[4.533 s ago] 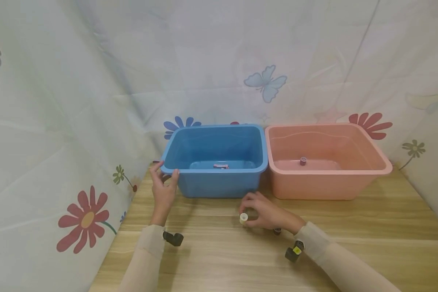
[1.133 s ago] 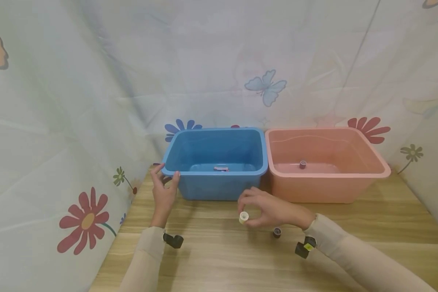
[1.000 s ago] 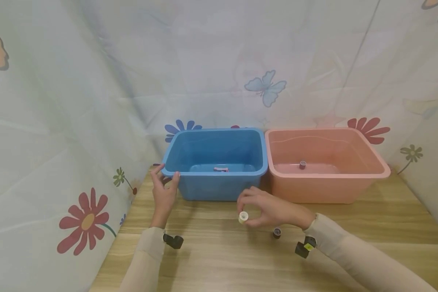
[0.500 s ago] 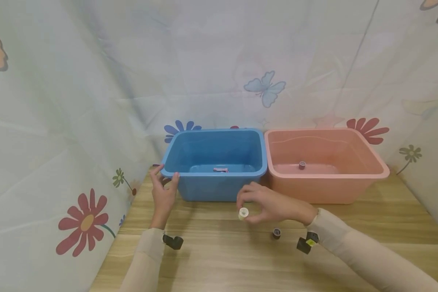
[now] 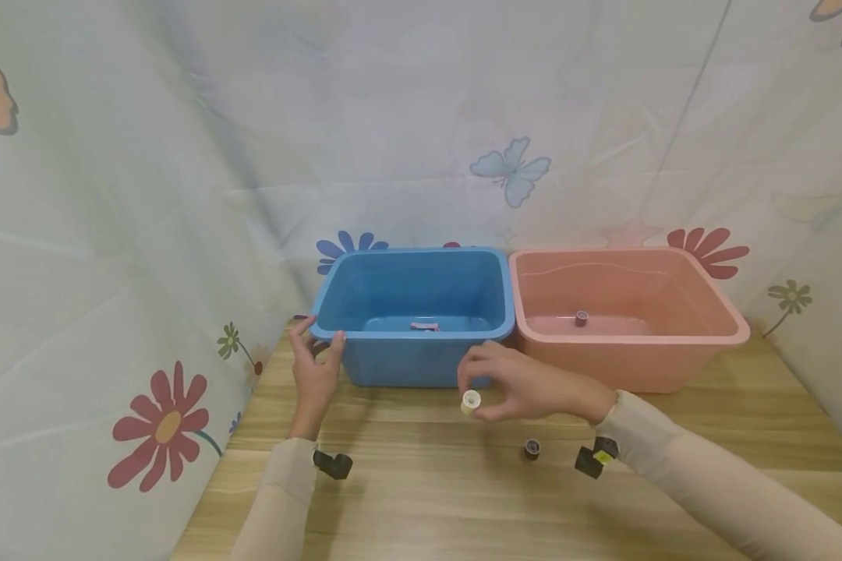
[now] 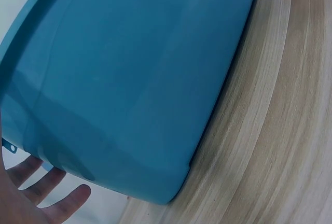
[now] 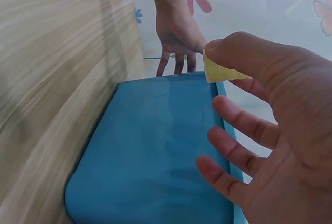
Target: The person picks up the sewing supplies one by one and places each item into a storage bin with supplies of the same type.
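Note:
My left hand holds the near left corner of the blue bin, thumb at the front rim and fingers along the side. In the left wrist view, fingertips show beside the bin's wall. Between thumb and forefinger, my right hand pinches a small pale yellow roll with a hole in its end. It hangs in front of the blue bin's right part, below rim height. The other fingers spread loosely in the right wrist view, where the roll shows its yellow side.
A small dark roll stands on the wooden table below my right hand. Beside the blue bin is a pink bin with another dark roll inside. A small pinkish strip lies in the blue bin.
My right hand has risen a little with the pale yellow roll, toward the bins. The dark roll on the table, partly covered at first, now shows fully. My left hand stays at the bin's corner.

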Demonstrator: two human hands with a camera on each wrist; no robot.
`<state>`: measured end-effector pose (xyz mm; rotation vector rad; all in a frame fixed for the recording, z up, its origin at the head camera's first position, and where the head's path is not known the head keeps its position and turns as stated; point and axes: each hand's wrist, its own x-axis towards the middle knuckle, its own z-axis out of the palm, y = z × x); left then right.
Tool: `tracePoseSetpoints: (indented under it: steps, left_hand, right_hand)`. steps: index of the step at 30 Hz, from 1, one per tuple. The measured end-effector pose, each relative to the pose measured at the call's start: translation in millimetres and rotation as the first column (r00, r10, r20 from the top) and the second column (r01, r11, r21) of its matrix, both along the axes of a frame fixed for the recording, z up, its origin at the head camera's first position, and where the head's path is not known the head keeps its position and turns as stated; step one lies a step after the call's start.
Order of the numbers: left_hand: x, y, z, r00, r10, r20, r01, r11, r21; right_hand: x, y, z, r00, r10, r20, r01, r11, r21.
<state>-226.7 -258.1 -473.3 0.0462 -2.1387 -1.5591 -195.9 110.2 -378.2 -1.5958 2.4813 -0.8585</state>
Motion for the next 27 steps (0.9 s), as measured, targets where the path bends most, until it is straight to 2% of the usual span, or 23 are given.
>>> tracePoseSetpoints:
  steps: [3, 9, 11, 20, 27]
  left_hand:
    - [3.0, 2, 5.0, 1.0, -0.008, 0.011, 0.008, 1.0, 0.006]
    - [21.3, 14, 32.3, 1.0, -0.012, 0.028, 0.013, 1.0, -0.014]
    - [24.5, 17, 37.1, 0.999, -0.011, 0.031, 0.012, 1.0, -0.018]
    - [24.5, 16, 36.4, 1.0, -0.012, 0.027, 0.013, 1.0, -0.019]
    - [24.2, 16, 35.2, 1.0, -0.011, 0.017, 0.012, 1.0, -0.022]
  right_hand:
    - [-1.9, 2, 2.1, 1.0, 0.009, -0.025, -0.009, 1.0, -0.01]
    - [-4.8, 5, 9.2, 0.999, 0.004, -0.038, -0.005, 1.0, -0.011]
    - [-5.2, 6, 12.5, 1.0, -0.003, -0.028, 0.002, 1.0, -0.007]
    - [-4.8, 10, 25.8, 1.0, -0.009, -0.024, 0.009, 1.0, 0.01]
    - [-7.1, 13, 28.4, 0.999, -0.038, -0.022, 0.038, 0.999, 0.037]
